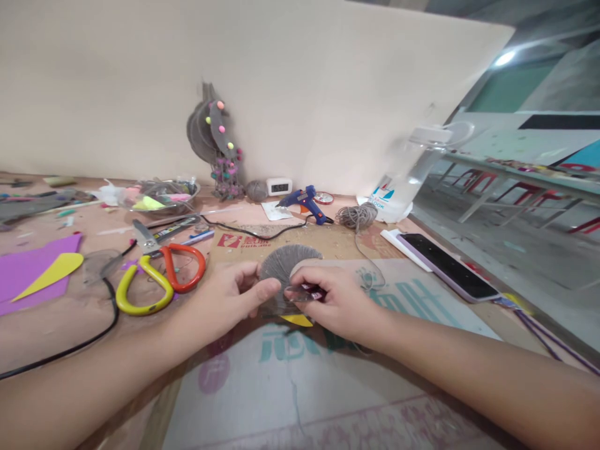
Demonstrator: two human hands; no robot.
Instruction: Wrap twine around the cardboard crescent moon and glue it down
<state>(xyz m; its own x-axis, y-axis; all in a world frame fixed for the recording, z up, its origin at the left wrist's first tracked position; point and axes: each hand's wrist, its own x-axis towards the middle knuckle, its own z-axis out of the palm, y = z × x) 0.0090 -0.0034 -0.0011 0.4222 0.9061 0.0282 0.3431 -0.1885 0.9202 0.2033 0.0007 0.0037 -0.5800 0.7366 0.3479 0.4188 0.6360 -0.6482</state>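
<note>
A round disc wrapped in grey yarn [288, 259] is held upright just above the cardboard. My left hand [241, 297] grips its left edge between thumb and fingers. In front of the disc's right side, my right hand [330, 300] is closed in a pinch. A small, partly see-through thing with a dark red part [315, 291] shows between its fingers; its kind is unclear. The tip of a yellow piece [299, 320] peeks out beneath the disc. Grey yarn runs from a loose ball [357, 215] down toward my right hand.
Scissors with yellow and red handles [162, 275] lie left, near purple sheet [32, 269] and a black cord. Behind are a blue glue gun [307, 201], a small clock [280, 186], a clear bottle [405, 172] and a decorated yarn piece [210, 134]. A phone [447, 265] lies right.
</note>
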